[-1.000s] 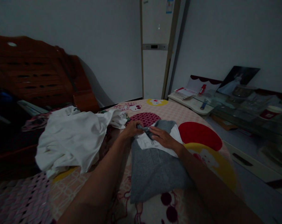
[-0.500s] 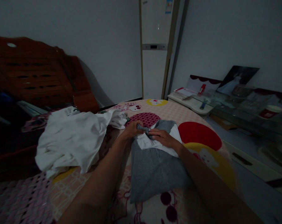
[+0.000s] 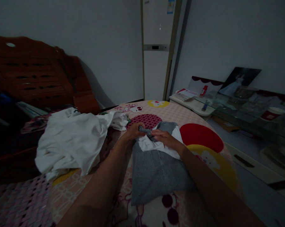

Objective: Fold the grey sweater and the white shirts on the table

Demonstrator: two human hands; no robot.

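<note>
A grey knitted garment (image 3: 158, 176) with white fabric (image 3: 148, 145) at its upper part lies on the round table in front of me. At its far left edge my left hand (image 3: 134, 130) pinches a gathered grey fold between thumb and fingers. My right hand (image 3: 166, 138) rests over the white and grey cloth, its fingertips at the same bunched fold. Whether those right fingers grip the fold or only press on it is hard to see. Left of my left arm, a crumpled white garment (image 3: 71, 142) is heaped at the table's edge.
The table wears a patterned pink cloth (image 3: 175, 115). A wooden bench (image 3: 38, 72) stands behind on the left, a pink woven seat (image 3: 21, 201) at lower left. Along the right runs a glass-topped cabinet (image 3: 239, 113) with a cup (image 3: 272, 113) and papers (image 3: 186, 94). A tall air conditioner (image 3: 156, 72) stands in the corner.
Hardly anything differs. My right fingers have shifted slightly at the bunched grey fold, while my left hand keeps its pinch. The garments lie as before.
</note>
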